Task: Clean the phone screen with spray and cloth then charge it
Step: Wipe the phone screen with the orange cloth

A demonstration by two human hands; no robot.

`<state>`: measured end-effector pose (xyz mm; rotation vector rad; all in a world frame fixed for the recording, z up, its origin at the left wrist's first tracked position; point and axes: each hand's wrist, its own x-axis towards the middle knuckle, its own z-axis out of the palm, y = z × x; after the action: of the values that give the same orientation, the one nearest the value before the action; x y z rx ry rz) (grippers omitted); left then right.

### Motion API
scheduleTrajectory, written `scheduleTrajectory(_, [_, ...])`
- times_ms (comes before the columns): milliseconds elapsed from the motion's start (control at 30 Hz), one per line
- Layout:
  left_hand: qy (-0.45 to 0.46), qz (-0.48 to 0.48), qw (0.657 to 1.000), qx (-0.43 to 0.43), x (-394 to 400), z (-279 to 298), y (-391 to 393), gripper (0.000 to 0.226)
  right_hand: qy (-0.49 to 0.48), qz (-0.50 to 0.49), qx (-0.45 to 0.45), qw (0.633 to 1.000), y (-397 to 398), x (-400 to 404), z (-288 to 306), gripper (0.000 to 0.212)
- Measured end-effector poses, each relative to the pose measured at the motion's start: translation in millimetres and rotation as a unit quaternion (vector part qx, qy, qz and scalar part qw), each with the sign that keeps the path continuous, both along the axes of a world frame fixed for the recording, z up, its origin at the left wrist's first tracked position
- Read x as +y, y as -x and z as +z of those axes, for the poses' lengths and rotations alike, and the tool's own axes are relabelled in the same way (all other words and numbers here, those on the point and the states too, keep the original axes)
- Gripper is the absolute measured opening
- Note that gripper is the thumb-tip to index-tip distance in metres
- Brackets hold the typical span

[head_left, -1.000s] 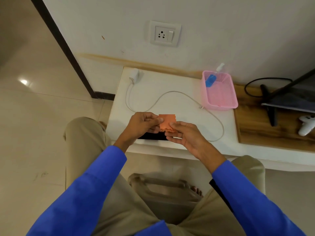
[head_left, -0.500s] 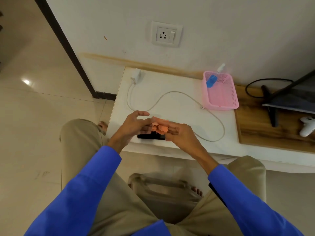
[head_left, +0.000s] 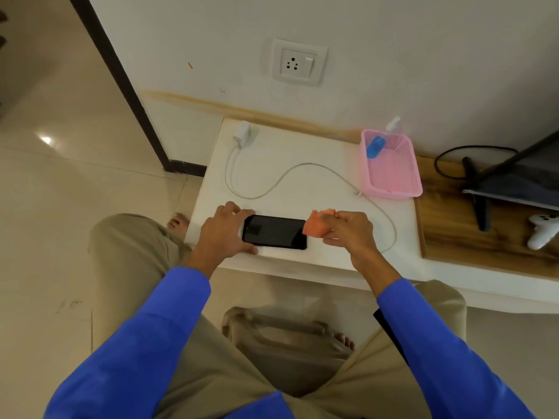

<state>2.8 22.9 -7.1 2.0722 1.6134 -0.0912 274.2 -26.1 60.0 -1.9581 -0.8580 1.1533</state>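
A black phone [head_left: 274,232] lies flat, screen up, near the front edge of the white table [head_left: 305,182]. My left hand [head_left: 223,232] grips the phone's left end, fingers over its far edge and thumb on its near edge. My right hand [head_left: 348,229] pinches a folded orange cloth [head_left: 317,224] at the phone's right end. A white charger [head_left: 242,134] stands at the table's back left, and its cable [head_left: 290,173] loops across the table. The blue spray bottle [head_left: 376,146] leans in the pink basket [head_left: 390,189].
A wall socket [head_left: 298,62] with a switch sits above the table. To the right are a wooden surface [head_left: 453,234], a black stand with a dark cable [head_left: 478,189] and a white game controller [head_left: 543,231]. My knees are under the table's front edge.
My hands were together over the phone, folding the cloth. They have parted: the left went down onto the phone's left end, and the right carried the cloth to the phone's right end.
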Motion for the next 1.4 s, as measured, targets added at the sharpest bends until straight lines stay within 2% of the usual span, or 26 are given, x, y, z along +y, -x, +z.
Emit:
scheduleTrajectory(200, [-0.010,0.008,0.999,-0.033,3,-2,0,0.092,0.018,-0.102,0.078,0.992,-7,4,-20,0.015])
scheduleTrajectory(267, [0.005,0.014,0.998,-0.053,1,-4,0,0.089,0.021,-0.125,0.072,0.989,-8,1,-27,0.009])
scheduleTrajectory(333, [0.027,0.017,0.996,-0.080,-3,-5,-2,0.087,-0.001,-0.125,0.014,0.992,-10,-1,-34,0.018])
scheduleTrajectory(400, [0.051,0.025,0.990,-0.126,-7,-7,-5,0.085,-0.059,-0.093,-0.130,0.985,-11,-1,-36,0.027])
scheduleTrajectory(433, [0.062,0.028,0.986,-0.151,-9,-8,-8,0.085,-0.097,-0.079,-0.189,0.974,-11,-1,-36,0.024])
scheduleTrajectory(500, [0.081,0.032,0.977,-0.194,-12,-7,-12,0.084,-0.158,-0.039,-0.247,0.955,-5,-3,-34,0.015])
scheduleTrajectory(567, [0.094,0.036,0.969,-0.228,-13,-8,-17,0.083,-0.181,0.038,-0.255,0.949,8,-10,-41,0.020])
scheduleTrajectory(633, [0.107,0.049,0.961,-0.249,-14,-8,-18,0.082,-0.159,0.135,-0.245,0.947,24,-20,-53,0.025])
scheduleTrajectory(733, [0.102,0.081,0.957,-0.258,-15,-12,-16,0.080,-0.158,0.231,-0.306,0.910,38,-36,-74,0.030])
scheduleTrajectory(867, [0.096,0.106,0.955,-0.260,-21,-19,-18,0.081,-0.127,0.254,-0.374,0.883,30,-51,-105,0.064])
scheduleTrajectory(967, [0.095,0.108,0.953,-0.266,-22,-20,-22,0.082,-0.164,0.271,-0.438,0.841,30,-63,-114,0.078])
scheduleTrajectory(1067, [0.086,0.092,0.960,-0.250,-23,-19,-25,0.085,-0.171,0.262,-0.457,0.833,38,-79,-118,0.091])
scheduleTrajectory(1167, [0.078,0.076,0.966,-0.235,-25,-18,-27,0.087,-0.165,0.257,-0.454,0.837,46,-94,-115,0.093])
scheduleTrajectory(1400, [0.072,0.060,0.970,-0.223,-26,-13,-25,0.085,-0.166,0.310,-0.459,0.816,36,-104,-98,0.085])
